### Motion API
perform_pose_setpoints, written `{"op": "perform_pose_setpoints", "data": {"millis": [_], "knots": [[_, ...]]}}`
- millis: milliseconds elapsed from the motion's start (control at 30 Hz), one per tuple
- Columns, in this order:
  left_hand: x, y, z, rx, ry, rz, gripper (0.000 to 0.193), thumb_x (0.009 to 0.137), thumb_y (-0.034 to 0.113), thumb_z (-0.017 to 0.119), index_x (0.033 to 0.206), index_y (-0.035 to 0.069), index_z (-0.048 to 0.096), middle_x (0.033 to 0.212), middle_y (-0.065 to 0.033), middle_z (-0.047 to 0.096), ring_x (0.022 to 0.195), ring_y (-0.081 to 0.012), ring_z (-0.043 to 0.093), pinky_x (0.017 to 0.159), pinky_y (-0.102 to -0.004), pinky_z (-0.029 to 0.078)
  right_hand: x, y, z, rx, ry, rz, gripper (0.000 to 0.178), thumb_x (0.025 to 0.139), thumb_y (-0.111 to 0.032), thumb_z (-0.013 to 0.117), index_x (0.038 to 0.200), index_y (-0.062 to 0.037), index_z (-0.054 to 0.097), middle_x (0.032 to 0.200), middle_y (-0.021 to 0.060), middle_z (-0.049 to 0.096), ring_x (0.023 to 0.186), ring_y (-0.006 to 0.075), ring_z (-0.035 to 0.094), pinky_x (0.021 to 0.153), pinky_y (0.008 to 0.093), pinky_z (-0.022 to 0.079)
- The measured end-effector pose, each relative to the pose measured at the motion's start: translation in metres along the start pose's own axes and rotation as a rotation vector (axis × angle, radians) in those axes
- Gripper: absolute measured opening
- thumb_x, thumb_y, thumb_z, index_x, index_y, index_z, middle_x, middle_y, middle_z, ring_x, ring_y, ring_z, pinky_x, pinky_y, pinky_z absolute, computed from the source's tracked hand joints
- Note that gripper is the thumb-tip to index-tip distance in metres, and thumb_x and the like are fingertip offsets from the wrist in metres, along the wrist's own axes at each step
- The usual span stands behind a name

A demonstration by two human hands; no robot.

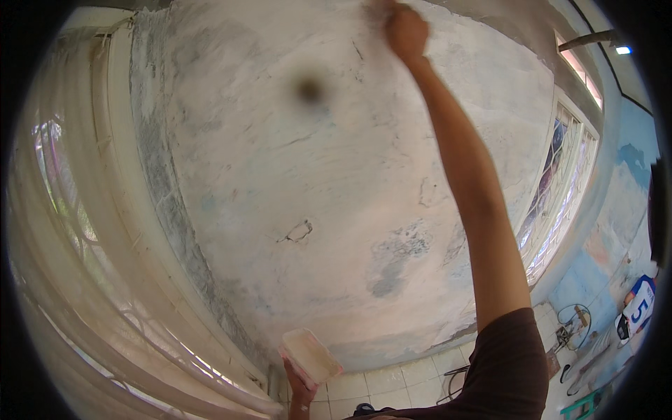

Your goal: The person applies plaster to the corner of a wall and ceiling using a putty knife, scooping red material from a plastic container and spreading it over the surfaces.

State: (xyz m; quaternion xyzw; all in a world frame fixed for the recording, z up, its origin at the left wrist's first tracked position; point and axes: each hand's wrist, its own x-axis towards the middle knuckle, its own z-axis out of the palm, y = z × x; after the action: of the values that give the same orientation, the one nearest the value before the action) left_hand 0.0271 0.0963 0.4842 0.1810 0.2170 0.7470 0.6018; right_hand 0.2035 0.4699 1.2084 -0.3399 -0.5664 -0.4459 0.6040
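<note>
My left hand (299, 383) is low in the view, its fingers closed round the side of a shallow, pale pinkish rectangular tub (313, 355). The inside of the tub looks whitish. My right arm stretches far up, and my right hand (407, 31) is closed against the upper part of a patchy wall (280, 154). Something brownish and blurred shows beside its fingers; what it is cannot be made out. The wall is off-white with grey smears, cracks and a rough dark patch (399, 255) lower down.
Sheer curtains (77, 231) hang over a barred window on the left. Another grilled window (560, 182) is at the right. Below lies a tiled floor (385, 379), with a green stool-like frame (581, 406), cables and a white-and-blue numbered shirt (638, 308) at far right.
</note>
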Motion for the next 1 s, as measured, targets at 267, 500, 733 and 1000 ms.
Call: {"op": "perform_pose_setpoints", "data": {"millis": [267, 500, 733, 1000], "knots": [[-0.019, 0.041, 0.010, -0.030, -0.044, 0.050, 0.063, 0.106, 0.058, 0.031, 0.153, 0.016, 0.033, 0.148, -0.0068, 0.045, 0.138, -0.0263, 0.044, 0.114, -0.0479, 0.038, -0.206, -0.178, -0.062, 0.333, -0.512, -0.871, 0.051, 0.087, -0.006, 0.061, 0.137, -0.0151, 0.056, 0.124, 0.0107, 0.067, 0.112, 0.0302, 0.062, 0.098, 0.0493, 0.047], [-0.039, 0.062, 0.000, -0.105, -0.022, 0.021, 0.067, 0.104, 0.062, 0.036, 0.154, 0.018, 0.033, 0.149, -0.0069, 0.045, 0.138, -0.0293, 0.044, 0.114, -0.0503, 0.039, -0.021, -0.079, -0.045, 0.090, 0.124, -0.194, 0.036, 0.085, -0.007, 0.060, 0.118, -0.0152, 0.070, 0.105, 0.0092, 0.072, 0.087, 0.0345, 0.068, 0.074, 0.0480, 0.053], [-0.048, 0.057, -0.042, -0.065, 0.193, 0.050, 0.074, 0.101, 0.067, 0.036, 0.157, 0.019, 0.029, 0.153, -0.0068, 0.042, 0.139, -0.0304, 0.043, 0.113, -0.0525, 0.038, -0.077, -0.162, 0.001, 0.002, 0.141, -0.415, 0.041, 0.083, -0.003, 0.060, 0.122, -0.0128, 0.064, 0.108, 0.0061, 0.071, 0.092, 0.0280, 0.067, 0.069, 0.0462, 0.048], [-0.058, 0.065, -0.059, -0.039, 0.126, 0.093, 0.075, 0.101, 0.066, 0.038, 0.158, 0.019, 0.025, 0.158, -0.0062, 0.036, 0.143, -0.0299, 0.038, 0.116, -0.0525, 0.034, -0.212, -0.265, -0.061, 0.378, -0.652, -1.075, 0.055, 0.089, -0.005, 0.059, 0.141, -0.0220, 0.056, 0.121, 0.0061, 0.070, 0.109, 0.0264, 0.067, 0.095, 0.0438, 0.051]]}}
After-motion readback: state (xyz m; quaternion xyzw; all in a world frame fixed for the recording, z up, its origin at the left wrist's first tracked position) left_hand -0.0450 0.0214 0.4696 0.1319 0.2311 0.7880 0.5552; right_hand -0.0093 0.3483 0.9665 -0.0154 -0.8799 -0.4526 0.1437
